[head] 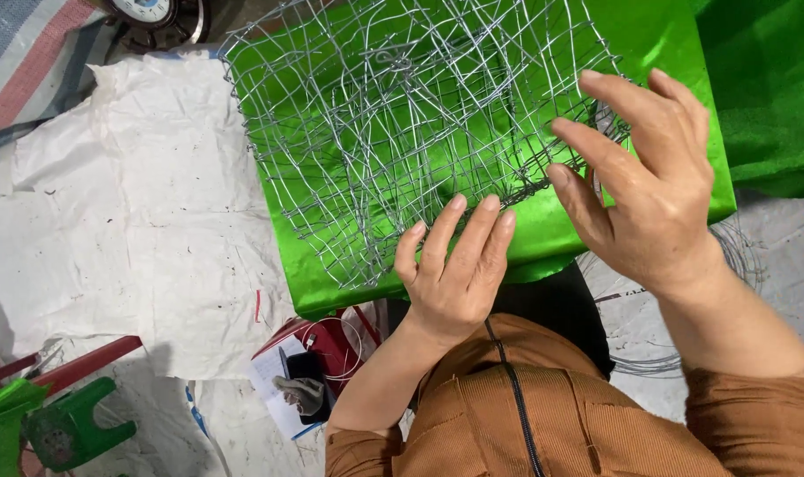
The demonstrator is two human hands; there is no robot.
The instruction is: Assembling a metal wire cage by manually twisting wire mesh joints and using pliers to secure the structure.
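I am resting my left hand (455, 274) flat, fingers stretched out and close together, against the near edge of a wire mesh frame (402, 124) that fills the upper middle of the frame. My right hand (645, 185) is hovering at the mesh's right edge, fingers spread and loosely curved, fingertips touching the wires; neither hand is gripping anything. The mesh is lying over a shiny green sheet (649, 53) across my lap. White sacking (128, 203) is covering the floor at the left, a green plastic stool (66, 428) is sitting at the lower left, and loose coils of thin wire (738, 256) are lying at the right.
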